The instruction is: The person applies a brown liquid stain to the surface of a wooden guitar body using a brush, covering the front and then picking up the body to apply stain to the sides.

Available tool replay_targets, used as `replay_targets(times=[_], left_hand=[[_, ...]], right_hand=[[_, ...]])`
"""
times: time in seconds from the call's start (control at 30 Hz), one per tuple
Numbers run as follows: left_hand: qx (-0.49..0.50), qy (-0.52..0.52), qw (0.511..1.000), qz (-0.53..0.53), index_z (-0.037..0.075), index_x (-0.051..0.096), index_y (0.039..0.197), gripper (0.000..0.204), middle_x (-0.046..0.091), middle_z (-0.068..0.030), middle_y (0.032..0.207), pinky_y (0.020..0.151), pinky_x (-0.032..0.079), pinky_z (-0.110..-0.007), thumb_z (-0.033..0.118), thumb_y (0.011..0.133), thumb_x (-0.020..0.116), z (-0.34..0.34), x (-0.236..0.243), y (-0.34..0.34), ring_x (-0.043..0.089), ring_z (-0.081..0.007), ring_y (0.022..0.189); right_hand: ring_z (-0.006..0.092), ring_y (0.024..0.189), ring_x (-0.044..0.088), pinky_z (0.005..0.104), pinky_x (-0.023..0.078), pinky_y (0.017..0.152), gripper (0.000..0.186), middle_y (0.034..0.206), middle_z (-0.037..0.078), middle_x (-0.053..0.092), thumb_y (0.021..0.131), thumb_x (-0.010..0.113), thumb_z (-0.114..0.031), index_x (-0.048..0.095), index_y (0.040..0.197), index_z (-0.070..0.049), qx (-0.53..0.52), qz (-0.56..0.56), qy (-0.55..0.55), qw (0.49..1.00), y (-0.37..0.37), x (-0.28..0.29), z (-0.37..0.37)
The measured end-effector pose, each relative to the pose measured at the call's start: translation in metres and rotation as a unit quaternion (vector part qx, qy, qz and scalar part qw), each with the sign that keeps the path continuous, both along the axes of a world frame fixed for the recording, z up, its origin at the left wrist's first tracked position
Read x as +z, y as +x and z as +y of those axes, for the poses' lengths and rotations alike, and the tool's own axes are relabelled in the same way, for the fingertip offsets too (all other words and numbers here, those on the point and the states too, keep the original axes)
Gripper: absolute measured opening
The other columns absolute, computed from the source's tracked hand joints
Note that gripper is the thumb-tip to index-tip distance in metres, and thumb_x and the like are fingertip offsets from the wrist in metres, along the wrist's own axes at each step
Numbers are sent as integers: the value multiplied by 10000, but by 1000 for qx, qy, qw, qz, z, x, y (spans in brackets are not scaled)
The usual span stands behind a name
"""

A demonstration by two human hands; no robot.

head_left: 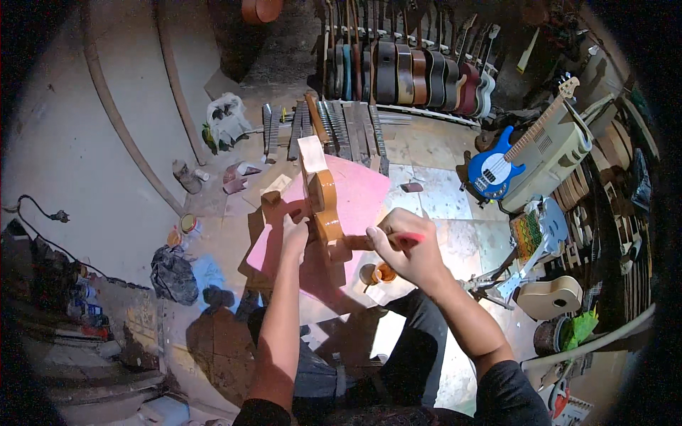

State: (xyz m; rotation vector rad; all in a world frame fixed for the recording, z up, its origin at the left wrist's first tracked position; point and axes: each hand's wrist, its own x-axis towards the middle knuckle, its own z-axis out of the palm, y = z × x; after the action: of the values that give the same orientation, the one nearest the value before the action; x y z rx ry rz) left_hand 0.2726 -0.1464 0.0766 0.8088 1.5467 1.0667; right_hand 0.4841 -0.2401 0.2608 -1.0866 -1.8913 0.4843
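Note:
A small guitar-shaped body [327, 202], seen edge-on, stands tilted above a pink sheet. Its curved side is glossy orange-brown, and a pale bare wood block [310, 153] tops its far end. My left hand [294, 238] grips it from the left; some of those fingers are hidden behind it. On the other side, my right hand [410, 248] is closed round a brush with a red handle [408, 237]. The brush's dark bristles [358, 243] point left, close to the near end of the body. Below them sits a small cup [384, 272] of orange-brown liquid.
The pink sheet [362, 186] lies on the tiled floor. Fretted necks [341, 131] and a rack of guitars [405, 74] stand beyond. To the right are a blue electric bass [495, 167] and a pale guitar body [550, 298]. A black plastic bag [174, 275] rests left.

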Motion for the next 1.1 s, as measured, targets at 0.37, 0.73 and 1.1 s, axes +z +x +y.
replay_targets(times=[0.37, 0.73, 1.1], left_hand=[[14, 2, 1000, 9, 7, 316, 1493, 698, 460, -225, 1442, 1066, 388, -425, 244, 915, 626, 2, -5, 7, 477, -314, 1304], [4, -2, 1000, 16, 37, 386, 1442, 599, 495, -195, 1397, 1048, 401, -418, 231, 923, 613, -1, 8, 10, 496, -291, 1267], [2, 16, 1000, -2, 16, 370, 1455, 644, 489, -208, 1389, 1054, 405, -421, 229, 907, 633, 5, -8, 4, 494, -289, 1269]], right_hand=[[201, 583, 568, 312, 440, 518, 196, 696, 90, 584, 868, 726, -49, 604, 718, -12, -21, 37, 74, 996, 0, -24, -39], [145, 576, 486, 300, 375, 540, 228, 678, 62, 553, 906, 692, -72, 582, 720, 0, -115, 80, 37, 989, 13, -18, -22], [194, 543, 514, 325, 415, 529, 250, 655, 105, 556, 889, 726, -118, 583, 720, -3, -106, 35, 8, 994, 6, -5, -2]])
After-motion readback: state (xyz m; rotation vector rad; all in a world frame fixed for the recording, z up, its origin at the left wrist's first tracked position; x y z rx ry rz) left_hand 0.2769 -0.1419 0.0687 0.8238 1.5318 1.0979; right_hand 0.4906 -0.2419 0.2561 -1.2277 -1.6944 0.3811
